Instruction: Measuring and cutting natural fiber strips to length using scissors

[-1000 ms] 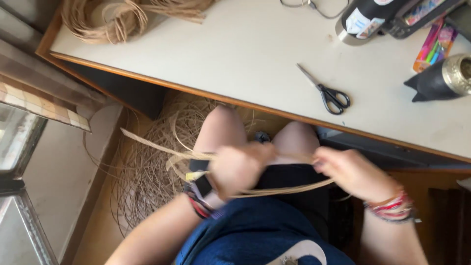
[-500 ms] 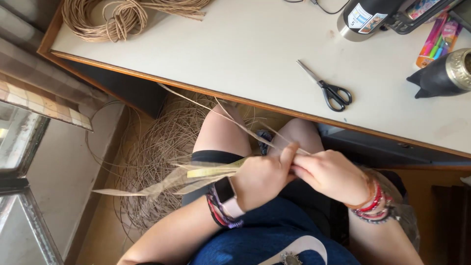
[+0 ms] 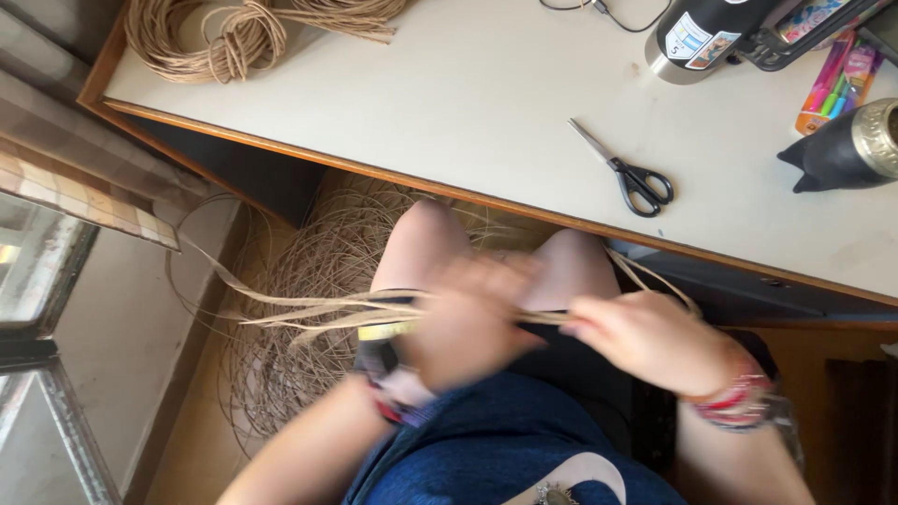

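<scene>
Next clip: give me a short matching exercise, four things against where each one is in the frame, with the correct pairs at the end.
Things:
1. scissors
2. coil of fibre cord
3. bundle of flat fibre strips
4. loose tangle of fibre

Places:
A. on the floor under the table edge
B. far left corner of the table
C. held between both hands over the lap
D. flat on the table, right of centre

Pairs: 1-D, 2-B, 3-C, 4-A

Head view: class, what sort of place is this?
Probably a home craft desk by a window: coiled fibre bundles and scissors lie on the white desk, loose fibre strands in both hands.
</scene>
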